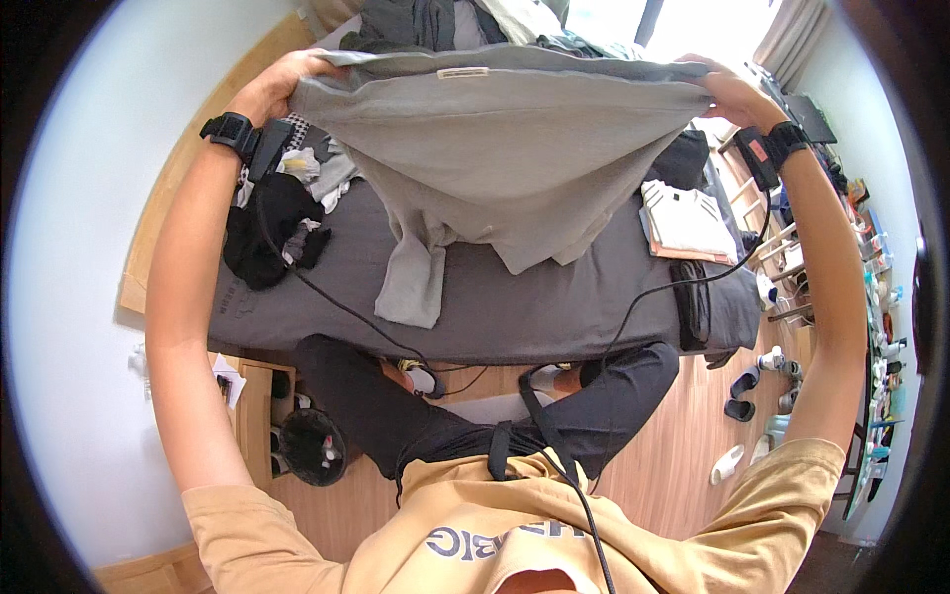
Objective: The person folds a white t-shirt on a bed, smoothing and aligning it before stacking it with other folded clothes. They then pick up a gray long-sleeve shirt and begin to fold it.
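Observation:
A grey cloth garment (505,148) is stretched wide between my raised hands, above a dark grey bed (534,317). My left hand (297,79) is closed on its upper left corner, and my right hand (734,91) grips the upper right corner. A small pale label (463,72) sits near the middle of the top edge. The cloth sags in folds, and a tube-like sleeve or leg (414,282) dangles at the lower left onto the bed. Which kind of garment it is I cannot tell.
Folded white clothing (688,220) and a folded black item (691,302) lie on the bed's right side. A black clothing heap (272,233) lies at the left. Cables (336,309) run from both wrists. A dark bin (313,447) and slippers (740,396) are on the floor.

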